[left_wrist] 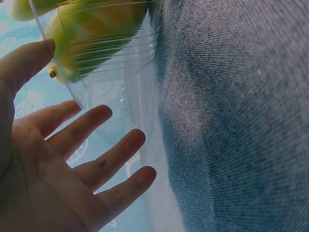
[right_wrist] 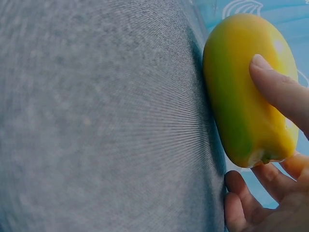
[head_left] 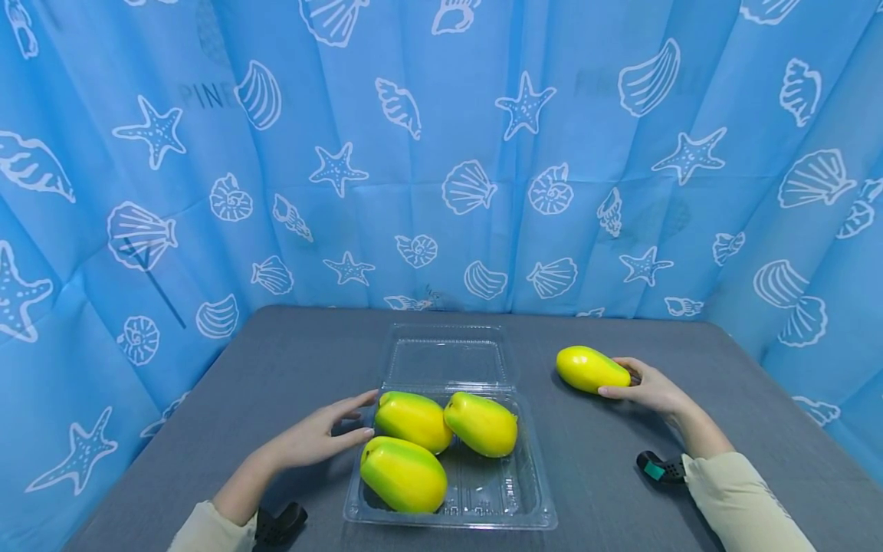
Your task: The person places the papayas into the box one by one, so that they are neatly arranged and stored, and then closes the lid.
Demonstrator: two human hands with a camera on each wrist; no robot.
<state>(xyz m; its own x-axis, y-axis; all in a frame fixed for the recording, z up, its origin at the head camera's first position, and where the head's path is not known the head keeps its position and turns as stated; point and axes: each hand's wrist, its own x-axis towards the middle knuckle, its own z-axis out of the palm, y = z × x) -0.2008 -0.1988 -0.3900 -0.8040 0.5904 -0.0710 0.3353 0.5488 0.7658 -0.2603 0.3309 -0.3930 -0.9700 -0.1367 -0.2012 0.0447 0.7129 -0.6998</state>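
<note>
Three yellow-green papayas sit in a clear plastic clamshell box (head_left: 497, 491): one at back left (head_left: 414, 422), one at back right (head_left: 480, 424), one at front left (head_left: 403, 475). My left hand (head_left: 313, 438) is at the box's left side, fingers spread and fairly straight, with thumb and index fingertips right at the rim. In the left wrist view, the left thumb (left_wrist: 29, 63) overlaps the clear wall. A fourth papaya (head_left: 589, 369) lies on the table right of the box. My right hand (head_left: 651, 387) holds its stem end, thumb (right_wrist: 280, 92) along one side and fingers around the other.
The box's lid (head_left: 444, 356) lies folded back behind it, flat on the grey cloth-covered table (head_left: 310, 345). A blue curtain (head_left: 441, 153) with white shells and starfish hangs along the table's back and sides. Black wrist straps (head_left: 279, 527) show below both sleeves.
</note>
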